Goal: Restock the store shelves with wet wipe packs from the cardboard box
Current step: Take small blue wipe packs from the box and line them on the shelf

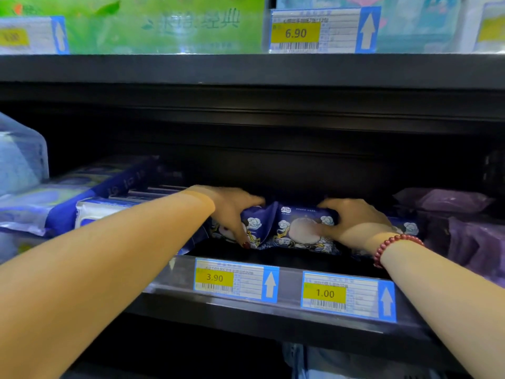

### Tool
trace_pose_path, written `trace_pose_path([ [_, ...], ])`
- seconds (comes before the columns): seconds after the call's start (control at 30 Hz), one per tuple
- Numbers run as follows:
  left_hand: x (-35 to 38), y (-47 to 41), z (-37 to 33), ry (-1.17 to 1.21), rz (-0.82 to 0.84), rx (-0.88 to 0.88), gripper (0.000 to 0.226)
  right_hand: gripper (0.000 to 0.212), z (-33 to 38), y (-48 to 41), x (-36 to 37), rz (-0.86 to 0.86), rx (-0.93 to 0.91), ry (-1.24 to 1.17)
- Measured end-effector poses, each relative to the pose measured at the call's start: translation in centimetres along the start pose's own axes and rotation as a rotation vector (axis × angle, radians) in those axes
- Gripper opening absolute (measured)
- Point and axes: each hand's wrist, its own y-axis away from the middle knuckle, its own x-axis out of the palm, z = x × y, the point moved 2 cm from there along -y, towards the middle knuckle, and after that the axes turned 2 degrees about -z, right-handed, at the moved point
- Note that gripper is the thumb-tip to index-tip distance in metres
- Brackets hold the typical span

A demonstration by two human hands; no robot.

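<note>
Dark blue wet wipe packs [289, 228] with white cloud prints stand on edge in a row on the middle black shelf [289, 310]. My left hand [235, 209] grips the left end of the row, thumb down the front and fingers over the top. My right hand [355, 222], with a red bead bracelet on the wrist, grips the right end of the row the same way. One more blue pack shows just right of my right hand. The cardboard box is out of view.
Blue and white tissue packs [90, 192] lie to the left on the same shelf, purple packs [464, 222] to the right. Price tags 3.90 [235, 279] and 1.00 [347, 296] hang on the shelf's front rail. The upper shelf holds green and light blue packs.
</note>
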Motion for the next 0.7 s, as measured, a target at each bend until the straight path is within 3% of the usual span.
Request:
trace_pose_path([
  [0.2, -0.5, -0.5, 1.1, 0.019, 0.099, -0.096, 0.066, 0.057, 0.1, 0.0, -0.1, -0.001, 0.016, 0.003],
  [0.3, -0.6, -0.8, 1.4, -0.052, -0.031, -0.105, 0.087, 0.057, -0.1, 0.0, -0.1, -0.007, 0.03, 0.006],
  [0.37, -0.7, -0.7, 1.3, -0.101, -0.192, -0.038, 0.083, 0.057, -0.2, -0.1, -0.1, -0.006, 0.036, 0.011],
  [0.47, -0.8, -0.3, 0.5, -0.249, -0.276, 0.032, 0.074, 0.056, -0.3, -0.1, -0.1, -0.014, 0.036, 0.018],
  [0.63, -0.3, 0.3, -1.2, -0.519, -0.232, 0.014, 0.05, 0.057, -0.3, 0.0, 0.0, -0.009, 0.033, 0.002],
  [0.7, 0.4, 0.5, -1.3, -0.562, -0.155, -0.021, 0.054, 0.057, -0.3, 0.0, -0.1, -0.011, 0.032, -0.005],
])
